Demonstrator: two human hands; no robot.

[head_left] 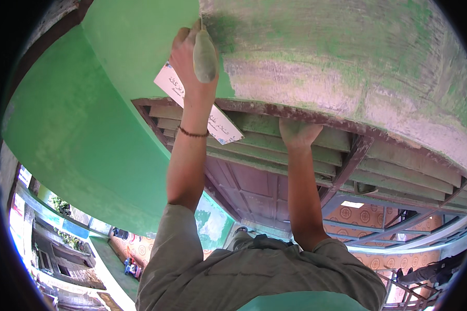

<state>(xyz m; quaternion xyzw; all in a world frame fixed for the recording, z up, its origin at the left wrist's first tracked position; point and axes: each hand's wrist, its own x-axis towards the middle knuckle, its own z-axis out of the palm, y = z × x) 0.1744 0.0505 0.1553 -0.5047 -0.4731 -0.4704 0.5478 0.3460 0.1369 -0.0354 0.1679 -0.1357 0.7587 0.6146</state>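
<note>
High on the wall, my left hand (188, 54) is closed around a scraper (205, 58) with a pale, rounded, dusty handle. Its thin neck points up at the wall; the blade does not show clearly. Here smooth green paint (145, 46) meets a scraped, whitish and patchy stretch of wall (306, 78). Lower and to the right, my right hand (299, 133) grips the brown wooden frame (342, 123) of a slatted vent, its fingertips hidden in the gap. Behind my left wrist a white sign (225, 128) with dark lettering hangs slanted across the frame.
Dusty slats (399, 176) run along the vent above a brown panelled door (249, 181). A green side wall (78, 140) stands at the left. Far below are a patterned tile floor (363, 215), blue-grey window bars (389, 236) and, at lower right, another person's legs (430, 272).
</note>
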